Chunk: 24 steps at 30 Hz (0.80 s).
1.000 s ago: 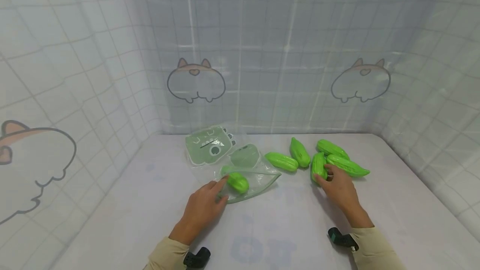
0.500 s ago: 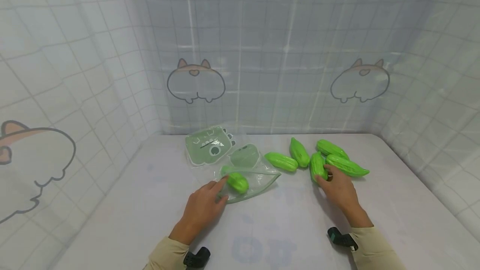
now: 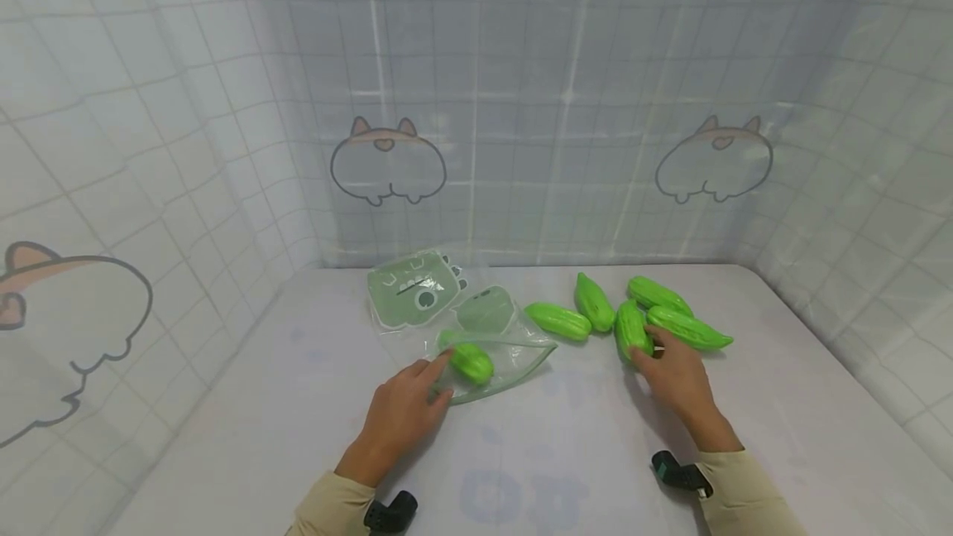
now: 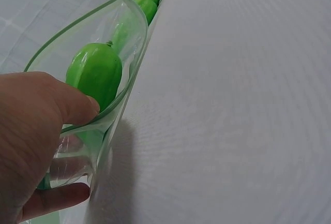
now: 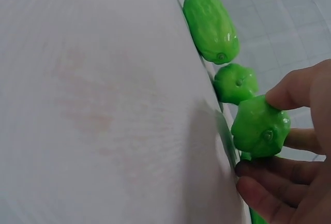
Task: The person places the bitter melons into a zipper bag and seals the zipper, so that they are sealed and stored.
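Held gourd: bright grn, ridged (image 3: 631,327), R of ctr on table, long axis pointing away from person; can't tell if it's lifted at all.
R hand: (image 3: 677,375) fingers part-curled, thumb one side & fingers other; has hold of that gourd near its near end.
Bag: clear plastic w/ grn rim (image 3: 514,362), lying L of the loose gourds, mouth gaping toward person.
L hand: (image 3: 405,408) thumb over rim, other fingers behind the clear film per L wrist view; grip closed on bag's edge, mouth kept apart from its far rim.
Bagged gourd: one (image 3: 473,363) inside, just past bag mouth, beside L thumb & index.
Bag print: grn cartoon face (image 3: 414,288) at far L end, plus smaller grn patch (image 3: 486,310) nearer mouth.
Loose gourds, L pair: one (image 3: 558,322) lying crosswise next to bag, another (image 3: 595,303) angled just beyond its R end.
Loose gourds, R pair: back one (image 3: 658,296) & front one (image 3: 690,327), approx. parallel, just R of held gourd.
Table: white cover (image 3: 298,404), faint blue print up front.
Backdrop: white grid cloth (image 3: 521,106) w/ dog-rump drawings (image 3: 389,160).
Sleeves: tan (image 3: 335,507), blk device (image 3: 392,513) at each wrist.
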Each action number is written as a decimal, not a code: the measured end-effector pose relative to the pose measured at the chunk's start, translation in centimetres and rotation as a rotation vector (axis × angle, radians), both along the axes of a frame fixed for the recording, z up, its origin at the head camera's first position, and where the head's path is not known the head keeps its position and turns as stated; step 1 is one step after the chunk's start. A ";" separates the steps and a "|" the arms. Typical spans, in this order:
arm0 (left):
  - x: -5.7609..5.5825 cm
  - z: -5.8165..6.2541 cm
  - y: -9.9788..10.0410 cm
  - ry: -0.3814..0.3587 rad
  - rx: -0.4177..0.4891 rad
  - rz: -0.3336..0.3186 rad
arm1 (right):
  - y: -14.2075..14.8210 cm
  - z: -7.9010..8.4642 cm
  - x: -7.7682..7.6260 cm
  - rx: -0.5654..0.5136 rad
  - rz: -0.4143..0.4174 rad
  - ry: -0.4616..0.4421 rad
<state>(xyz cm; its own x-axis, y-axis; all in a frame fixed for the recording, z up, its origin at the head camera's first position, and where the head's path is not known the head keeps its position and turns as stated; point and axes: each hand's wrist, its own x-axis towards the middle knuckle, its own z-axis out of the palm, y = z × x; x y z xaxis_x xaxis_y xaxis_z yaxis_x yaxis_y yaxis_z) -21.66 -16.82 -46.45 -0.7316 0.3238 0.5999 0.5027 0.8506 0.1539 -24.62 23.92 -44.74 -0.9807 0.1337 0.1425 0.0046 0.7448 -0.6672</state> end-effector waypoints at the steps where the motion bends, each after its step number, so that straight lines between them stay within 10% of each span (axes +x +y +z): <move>1: 0.0 0.0 0.0 0.002 -0.002 0.000 | 0.0 0.1 0.0 -0.011 -0.001 0.007; 24: 0.1 0.1 0.0 -0.027 0.000 0.019 | -0.5 1.3 0.7 -0.243 -0.015 0.102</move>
